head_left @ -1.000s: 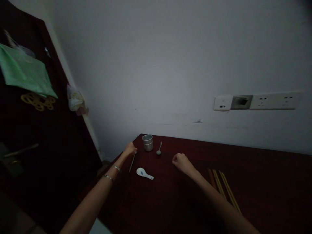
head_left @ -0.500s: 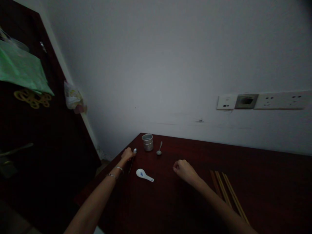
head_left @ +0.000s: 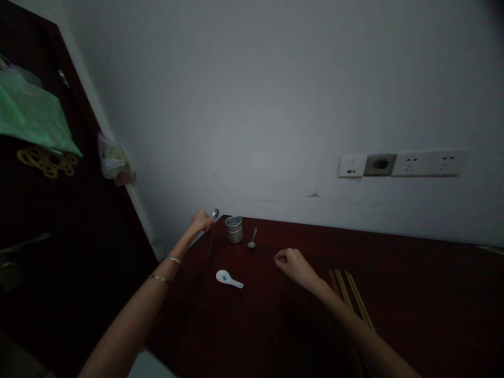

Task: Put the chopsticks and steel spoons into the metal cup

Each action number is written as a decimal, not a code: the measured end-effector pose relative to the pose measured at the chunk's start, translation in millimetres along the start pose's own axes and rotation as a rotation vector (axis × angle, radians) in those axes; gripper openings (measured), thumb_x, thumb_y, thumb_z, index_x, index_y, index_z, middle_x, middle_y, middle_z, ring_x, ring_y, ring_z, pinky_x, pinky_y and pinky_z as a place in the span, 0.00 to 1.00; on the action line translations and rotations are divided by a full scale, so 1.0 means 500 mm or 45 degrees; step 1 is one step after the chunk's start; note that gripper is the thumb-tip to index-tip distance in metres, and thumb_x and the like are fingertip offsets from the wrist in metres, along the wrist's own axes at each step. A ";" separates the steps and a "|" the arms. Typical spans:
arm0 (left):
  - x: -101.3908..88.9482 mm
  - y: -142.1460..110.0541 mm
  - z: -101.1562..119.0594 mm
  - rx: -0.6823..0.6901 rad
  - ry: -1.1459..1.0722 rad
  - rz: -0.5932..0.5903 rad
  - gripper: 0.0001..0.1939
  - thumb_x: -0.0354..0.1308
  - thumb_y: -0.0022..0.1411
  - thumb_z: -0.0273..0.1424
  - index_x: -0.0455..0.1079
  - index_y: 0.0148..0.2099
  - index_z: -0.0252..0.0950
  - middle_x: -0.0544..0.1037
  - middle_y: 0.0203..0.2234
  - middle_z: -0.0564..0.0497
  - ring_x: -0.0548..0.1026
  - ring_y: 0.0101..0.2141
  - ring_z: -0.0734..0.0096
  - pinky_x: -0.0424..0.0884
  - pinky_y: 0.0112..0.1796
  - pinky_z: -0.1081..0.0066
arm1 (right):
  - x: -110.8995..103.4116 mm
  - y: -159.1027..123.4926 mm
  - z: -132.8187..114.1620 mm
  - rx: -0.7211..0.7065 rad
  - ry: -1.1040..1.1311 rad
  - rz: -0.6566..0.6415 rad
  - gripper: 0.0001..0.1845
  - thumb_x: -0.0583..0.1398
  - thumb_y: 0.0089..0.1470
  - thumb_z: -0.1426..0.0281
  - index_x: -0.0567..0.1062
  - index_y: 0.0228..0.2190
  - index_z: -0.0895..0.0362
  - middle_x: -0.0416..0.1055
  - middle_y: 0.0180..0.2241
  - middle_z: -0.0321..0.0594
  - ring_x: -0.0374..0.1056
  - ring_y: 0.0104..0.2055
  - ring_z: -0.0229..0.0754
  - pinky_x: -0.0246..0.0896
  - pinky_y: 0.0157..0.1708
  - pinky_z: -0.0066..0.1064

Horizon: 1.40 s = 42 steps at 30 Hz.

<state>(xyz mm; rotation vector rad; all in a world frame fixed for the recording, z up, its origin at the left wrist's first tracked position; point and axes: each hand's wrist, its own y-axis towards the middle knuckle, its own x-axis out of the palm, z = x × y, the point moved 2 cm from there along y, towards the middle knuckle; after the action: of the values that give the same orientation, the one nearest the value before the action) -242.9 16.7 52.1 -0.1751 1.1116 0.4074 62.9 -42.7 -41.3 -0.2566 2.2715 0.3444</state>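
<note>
Raised above the table's left edge, my left hand (head_left: pixel 202 221) is closed around a long-handled metal spoon (head_left: pixel 215 213), bowl up and thin handle hanging down. Just right of it stands a metal cup (head_left: pixel 234 230), upright. A small metal spoon (head_left: pixel 252 243) lies beside the cup with its handle toward the wall. Nearer to me rests a white soup spoon (head_left: pixel 229 279) with a blue mark. My right hand (head_left: pixel 295 266) is at the table's middle with curled fingers; whether anything is inside them is hidden.
Several chopsticks (head_left: pixel 354 294) lie right of my right hand, partly under my forearm. The dark red table (head_left: pixel 425 294) meets a pale wall with sockets (head_left: pixel 409 164). At left is a dark door (head_left: pixel 59 252) with a green cloth (head_left: pixel 35 113) hanging on it.
My left hand has lifted the long-handled spoon upward, off the table toward the cup's rim height. My right hand stays nearly in place, and the view has shifted slightly.
</note>
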 end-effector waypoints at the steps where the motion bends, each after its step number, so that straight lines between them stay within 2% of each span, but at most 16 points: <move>1: -0.017 -0.011 0.032 0.055 -0.031 0.007 0.09 0.55 0.49 0.31 0.70 0.26 0.28 0.67 0.13 0.53 0.65 0.17 0.78 0.61 0.21 0.79 | -0.006 -0.002 -0.008 -0.051 0.147 -0.007 0.11 0.55 0.46 0.71 0.76 0.30 0.59 0.74 0.28 0.42 0.70 0.31 0.39 0.61 0.30 0.25; 3: -0.034 -0.044 0.106 0.260 -0.176 -0.017 0.10 0.55 0.49 0.31 0.71 0.28 0.27 0.69 0.15 0.52 0.64 0.16 0.81 0.60 0.20 0.79 | -0.018 -0.008 -0.025 -0.096 0.496 -0.022 0.14 0.55 0.46 0.68 0.74 0.34 0.61 0.73 0.29 0.43 0.69 0.29 0.39 0.63 0.25 0.26; 5: -0.029 -0.088 0.179 0.439 -0.296 -0.078 0.10 0.56 0.48 0.30 0.71 0.28 0.26 0.68 0.14 0.53 0.62 0.14 0.82 0.59 0.18 0.79 | -0.034 -0.019 -0.041 -0.067 0.826 -0.022 0.18 0.57 0.45 0.65 0.71 0.38 0.63 0.73 0.32 0.45 0.70 0.31 0.40 0.65 0.23 0.27; 9: 0.027 -0.182 0.299 0.653 -0.413 -0.204 0.10 0.56 0.48 0.30 0.71 0.26 0.25 0.66 0.12 0.54 0.61 0.12 0.83 0.56 0.15 0.80 | -0.077 -0.049 -0.055 -0.009 1.238 0.071 0.23 0.62 0.39 0.63 0.71 0.37 0.64 0.73 0.34 0.47 0.70 0.35 0.41 0.68 0.29 0.30; 13: 0.092 -0.248 0.379 0.762 -0.501 -0.285 0.09 0.56 0.48 0.29 0.71 0.25 0.26 0.64 0.10 0.55 0.62 0.11 0.82 0.57 0.15 0.80 | -0.112 -0.080 -0.025 0.089 1.371 0.166 0.22 0.65 0.35 0.63 0.73 0.33 0.65 0.74 0.30 0.46 0.71 0.31 0.40 0.68 0.30 0.30; 19: 0.176 -0.291 0.462 0.783 -0.614 -0.372 0.07 0.56 0.48 0.27 0.70 0.23 0.28 0.64 0.09 0.56 0.65 0.11 0.78 0.58 0.14 0.80 | -0.124 -0.118 0.046 0.203 1.288 0.250 0.19 0.64 0.34 0.62 0.74 0.25 0.65 0.73 0.20 0.41 0.68 0.20 0.35 0.66 0.23 0.27; 23: 0.215 -0.304 0.492 0.774 -0.655 -0.375 0.08 0.55 0.50 0.29 0.71 0.26 0.28 0.66 0.11 0.55 0.66 0.12 0.77 0.59 0.15 0.78 | -0.143 -0.131 0.079 0.224 1.161 0.345 0.13 0.62 0.38 0.65 0.72 0.22 0.64 0.72 0.19 0.40 0.67 0.19 0.34 0.64 0.20 0.26; 25: 0.219 -0.306 0.496 0.869 -0.625 -0.221 0.09 0.55 0.51 0.30 0.71 0.29 0.28 0.69 0.15 0.52 0.67 0.15 0.77 0.62 0.18 0.77 | -0.167 -0.137 0.094 0.186 0.994 0.400 0.11 0.59 0.40 0.66 0.72 0.21 0.63 0.71 0.18 0.39 0.65 0.18 0.34 0.62 0.19 0.24; 27: 0.213 -0.311 0.495 1.116 -0.556 0.016 0.08 0.56 0.52 0.30 0.72 0.32 0.29 0.73 0.23 0.49 0.69 0.21 0.75 0.65 0.25 0.75 | -0.199 -0.144 0.108 0.140 0.760 0.422 0.11 0.57 0.42 0.67 0.73 0.19 0.63 0.71 0.17 0.39 0.63 0.17 0.32 0.58 0.17 0.22; 29: 0.206 -0.322 0.491 1.482 -0.424 0.142 0.09 0.56 0.52 0.28 0.71 0.37 0.31 0.74 0.32 0.47 0.70 0.30 0.73 0.65 0.34 0.73 | -0.234 -0.149 0.122 0.111 0.522 0.399 0.11 0.56 0.42 0.69 0.74 0.18 0.63 0.70 0.16 0.38 0.62 0.17 0.32 0.55 0.18 0.21; 31: 0.206 -0.338 0.487 1.793 -0.219 0.093 0.10 0.55 0.54 0.27 0.70 0.40 0.33 0.73 0.36 0.47 0.68 0.37 0.70 0.63 0.39 0.72 | -0.267 -0.153 0.132 0.088 0.334 0.345 0.11 0.55 0.41 0.71 0.74 0.17 0.63 0.69 0.15 0.38 0.62 0.17 0.32 0.54 0.18 0.21; 33: 0.211 -0.351 0.482 1.933 -0.016 -0.014 0.10 0.53 0.55 0.27 0.71 0.40 0.34 0.74 0.36 0.47 0.67 0.38 0.68 0.62 0.38 0.72 | -0.296 -0.154 0.138 0.077 0.211 0.282 0.11 0.55 0.40 0.71 0.75 0.16 0.63 0.68 0.14 0.37 0.60 0.17 0.32 0.52 0.17 0.21; 36: 0.221 -0.363 0.480 1.916 0.119 -0.111 0.09 0.51 0.56 0.27 0.72 0.37 0.35 0.75 0.30 0.47 0.68 0.35 0.68 0.61 0.34 0.73 | -0.331 -0.154 0.138 0.078 0.114 0.188 0.11 0.55 0.39 0.71 0.76 0.19 0.63 0.67 0.13 0.36 0.59 0.17 0.32 0.51 0.16 0.21; 39: 0.240 -0.366 0.481 1.832 0.050 -0.212 0.09 0.52 0.55 0.29 0.73 0.34 0.35 0.75 0.28 0.48 0.68 0.33 0.68 0.60 0.31 0.74 | -0.356 -0.154 0.131 0.061 0.124 0.084 0.11 0.56 0.39 0.70 0.76 0.20 0.63 0.67 0.14 0.35 0.58 0.17 0.31 0.51 0.17 0.21; 42: 0.268 -0.367 0.481 1.713 -0.186 -0.496 0.10 0.53 0.54 0.31 0.74 0.34 0.33 0.75 0.26 0.50 0.69 0.28 0.72 0.60 0.28 0.75 | -0.372 -0.153 0.125 0.027 0.212 0.014 0.10 0.57 0.40 0.69 0.75 0.19 0.63 0.65 0.13 0.33 0.57 0.16 0.30 0.50 0.16 0.21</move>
<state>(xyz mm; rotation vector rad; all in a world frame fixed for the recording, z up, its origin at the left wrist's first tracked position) 82.0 -39.2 25.7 0.8029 0.9768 -0.6993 250.5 -81.0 46.4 -0.2711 2.4395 0.3149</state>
